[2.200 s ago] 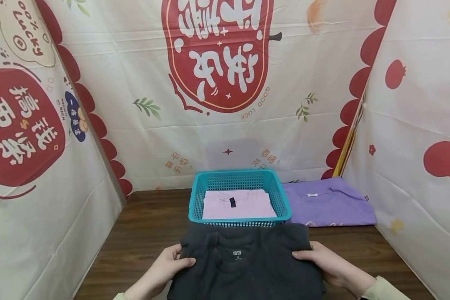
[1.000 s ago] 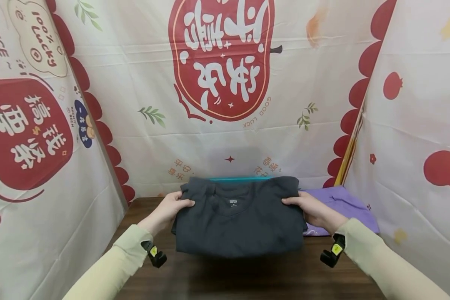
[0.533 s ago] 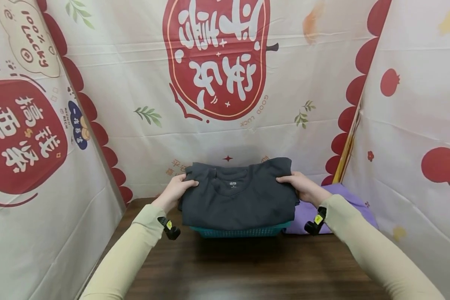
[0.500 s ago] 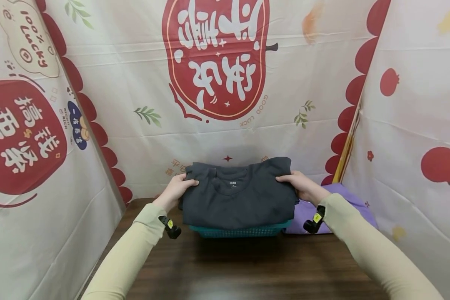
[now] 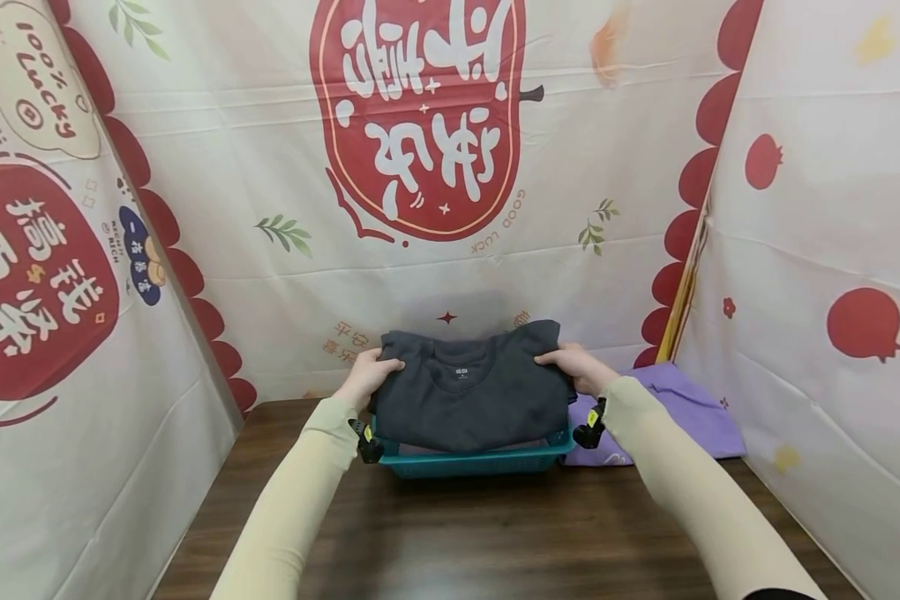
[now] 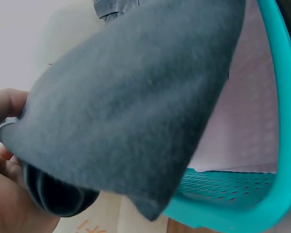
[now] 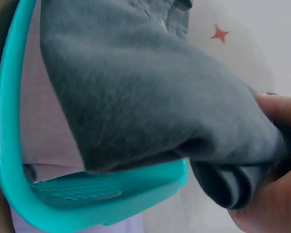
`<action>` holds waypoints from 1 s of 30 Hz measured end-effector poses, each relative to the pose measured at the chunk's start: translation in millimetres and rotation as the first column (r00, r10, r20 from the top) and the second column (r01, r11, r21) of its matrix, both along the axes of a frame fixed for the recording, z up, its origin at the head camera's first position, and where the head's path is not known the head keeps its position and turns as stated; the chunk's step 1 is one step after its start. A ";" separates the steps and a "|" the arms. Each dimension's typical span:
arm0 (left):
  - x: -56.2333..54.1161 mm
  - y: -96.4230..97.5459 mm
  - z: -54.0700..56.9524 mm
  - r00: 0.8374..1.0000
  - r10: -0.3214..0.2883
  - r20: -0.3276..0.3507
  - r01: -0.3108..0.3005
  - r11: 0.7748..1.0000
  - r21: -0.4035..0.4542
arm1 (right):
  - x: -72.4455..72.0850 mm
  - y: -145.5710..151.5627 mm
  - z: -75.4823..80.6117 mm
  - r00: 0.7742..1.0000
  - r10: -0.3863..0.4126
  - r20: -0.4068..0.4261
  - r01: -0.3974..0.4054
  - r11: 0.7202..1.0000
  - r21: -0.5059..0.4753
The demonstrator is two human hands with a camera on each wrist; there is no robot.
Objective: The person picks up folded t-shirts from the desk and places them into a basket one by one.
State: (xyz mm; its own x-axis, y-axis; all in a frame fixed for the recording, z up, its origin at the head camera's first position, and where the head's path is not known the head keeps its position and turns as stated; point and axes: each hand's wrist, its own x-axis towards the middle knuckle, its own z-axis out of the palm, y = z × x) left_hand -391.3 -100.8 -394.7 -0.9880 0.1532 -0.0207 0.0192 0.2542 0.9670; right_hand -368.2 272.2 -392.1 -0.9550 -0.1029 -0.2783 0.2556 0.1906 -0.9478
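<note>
A folded dark grey T-shirt [image 5: 468, 404] is held tilted over the teal plastic basket [image 5: 480, 463], its lower edge dipping inside the front rim. My left hand [image 5: 370, 375] pinches the shirt's left upper corner, thumb on top. At the opposite corner my right hand [image 5: 576, 365] grips it the same way. In the left wrist view the left thumb [image 6: 8, 104] presses on the cloth, with the folded layers hanging below it. A folded pink shirt [image 6: 242, 107] lies in the basket under the grey one, mostly hidden in the head view.
Right of the basket, a folded purple shirt [image 5: 667, 412] lies on the dark wooden table [image 5: 450, 533]. Printed cloth walls [image 5: 420, 283] close in the back and both sides. Each wrist carries a small black camera [image 5: 589, 427].
The grey shirt has travelled from near the table's front, forward over the basket, between both hands. Since half a second ago its lower edge has sunk inside the front rim.
</note>
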 end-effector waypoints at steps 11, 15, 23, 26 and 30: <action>-3.6 3.5 -23.1 0.998 0.060 0.009 -0.060 0.997 -0.041 | -4.5 -10.2 -14.2 0.999 -0.032 -0.011 0.033 0.990 0.134; -7.2 5.8 -20.7 0.999 0.053 -0.002 -0.053 0.997 -0.048 | -6.6 -10.7 -10.1 0.998 -0.045 -0.033 0.049 0.988 0.144; -10.0 9.3 -29.0 0.997 0.077 -0.028 -0.079 0.994 -0.077 | -11.3 -16.0 -22.3 0.998 -0.050 -0.038 0.056 0.983 0.173; -9.4 12.0 -37.0 0.997 0.073 -0.032 -0.076 0.991 -0.114 | -10.6 -17.2 -29.0 0.999 -0.042 -0.034 0.047 0.983 0.179; -6.9 15.6 -46.4 0.997 0.072 -0.033 -0.077 0.982 -0.172 | -9.1 -18.9 -36.3 0.999 -0.030 -0.042 0.038 0.978 0.204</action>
